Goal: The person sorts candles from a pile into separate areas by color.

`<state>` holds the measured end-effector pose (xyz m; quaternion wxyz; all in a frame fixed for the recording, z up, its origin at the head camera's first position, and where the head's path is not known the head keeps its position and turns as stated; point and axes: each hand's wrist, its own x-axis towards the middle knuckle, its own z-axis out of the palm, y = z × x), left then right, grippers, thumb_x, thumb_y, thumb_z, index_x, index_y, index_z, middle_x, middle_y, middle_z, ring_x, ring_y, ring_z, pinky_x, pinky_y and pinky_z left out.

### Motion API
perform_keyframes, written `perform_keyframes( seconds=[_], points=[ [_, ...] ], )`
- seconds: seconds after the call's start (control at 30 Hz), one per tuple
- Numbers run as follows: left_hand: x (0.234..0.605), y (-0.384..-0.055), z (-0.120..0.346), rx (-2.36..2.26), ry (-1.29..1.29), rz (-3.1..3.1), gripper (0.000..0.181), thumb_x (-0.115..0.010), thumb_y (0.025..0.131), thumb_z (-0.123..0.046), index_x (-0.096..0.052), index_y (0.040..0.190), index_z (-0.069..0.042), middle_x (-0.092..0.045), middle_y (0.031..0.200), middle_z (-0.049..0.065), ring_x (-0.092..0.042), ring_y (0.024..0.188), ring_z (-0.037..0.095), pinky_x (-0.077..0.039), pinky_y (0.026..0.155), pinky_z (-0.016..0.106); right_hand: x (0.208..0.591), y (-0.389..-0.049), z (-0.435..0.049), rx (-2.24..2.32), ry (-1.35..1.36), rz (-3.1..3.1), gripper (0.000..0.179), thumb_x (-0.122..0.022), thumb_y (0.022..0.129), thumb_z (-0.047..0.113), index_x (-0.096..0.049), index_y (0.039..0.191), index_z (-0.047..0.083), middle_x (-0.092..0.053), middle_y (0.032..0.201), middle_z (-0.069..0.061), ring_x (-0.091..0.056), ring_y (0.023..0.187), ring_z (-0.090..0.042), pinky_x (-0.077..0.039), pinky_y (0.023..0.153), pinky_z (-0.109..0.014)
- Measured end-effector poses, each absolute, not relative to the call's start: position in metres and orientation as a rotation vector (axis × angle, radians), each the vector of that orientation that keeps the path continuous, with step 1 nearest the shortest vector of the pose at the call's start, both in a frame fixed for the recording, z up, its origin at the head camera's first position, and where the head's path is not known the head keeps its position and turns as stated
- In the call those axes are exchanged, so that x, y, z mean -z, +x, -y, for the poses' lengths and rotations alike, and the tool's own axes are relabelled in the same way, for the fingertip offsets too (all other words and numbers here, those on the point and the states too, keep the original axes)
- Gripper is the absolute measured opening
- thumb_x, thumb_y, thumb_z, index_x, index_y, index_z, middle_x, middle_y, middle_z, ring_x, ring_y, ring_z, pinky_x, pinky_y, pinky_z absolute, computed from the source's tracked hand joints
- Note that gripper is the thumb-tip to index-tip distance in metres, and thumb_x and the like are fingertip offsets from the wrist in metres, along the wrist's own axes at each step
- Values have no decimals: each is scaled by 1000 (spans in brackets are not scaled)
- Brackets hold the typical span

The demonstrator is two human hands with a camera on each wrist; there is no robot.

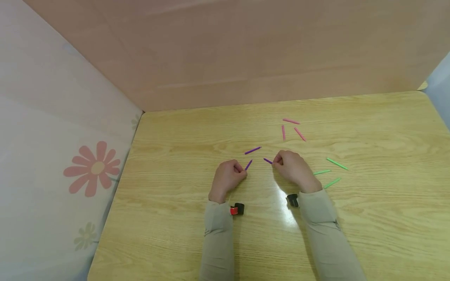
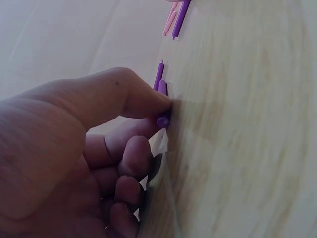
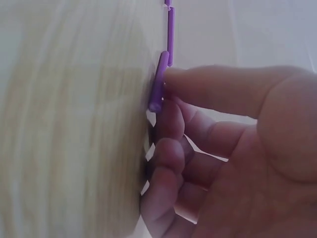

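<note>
My left hand (image 1: 228, 175) pinches a slim purple candle (image 1: 249, 164) between thumb and forefinger, low over the wooden table. The candle's blunt end (image 2: 163, 122) shows between the fingertips in the left wrist view. Across from it, my right hand (image 1: 293, 168) grips a second purple candle (image 1: 268, 160) near its outer end, wick end pointing left and inward. In the right wrist view that candle (image 3: 158, 82) lies along the thumb tip, close to the tabletop. A third purple candle (image 1: 253, 150) rests slanted just beyond both hands. Together the three form a loose triangle.
Three pink candles (image 1: 291, 121) lie in a loose triangle farther back. Three green candles (image 1: 337, 163) are to the right, one partly behind the right hand. A tan panel (image 1: 246, 50) borders the table's back edge; a flowered white sheet (image 1: 45, 128) stands at the left.
</note>
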<state>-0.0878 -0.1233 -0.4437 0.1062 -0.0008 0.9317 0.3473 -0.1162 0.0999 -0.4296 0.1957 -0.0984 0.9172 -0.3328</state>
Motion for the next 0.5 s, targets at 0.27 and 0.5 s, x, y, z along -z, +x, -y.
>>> perform_keyframes(
  seconds=[0.27,0.5],
  points=[
    [445,-86,125,-1017,-24,-2728,10,-69,83,-18,-67,80,-9,-64,74,2,-52,64,13,-43,61,24,429,-115,-108,1035,-297,-2569,18,-54,94,16,-64,98,1,-65,90,-10,-58,82,-21,-45,74,-34],
    [442,-83,130,-1063,-73,-2696,14,-67,87,-24,-67,88,-10,-64,78,1,-54,67,13,-45,64,26,388,-101,-122,1263,-352,-2635,21,-55,98,23,-64,100,5,-64,89,-8,-55,79,-18,-44,71,-27]
  ],
)
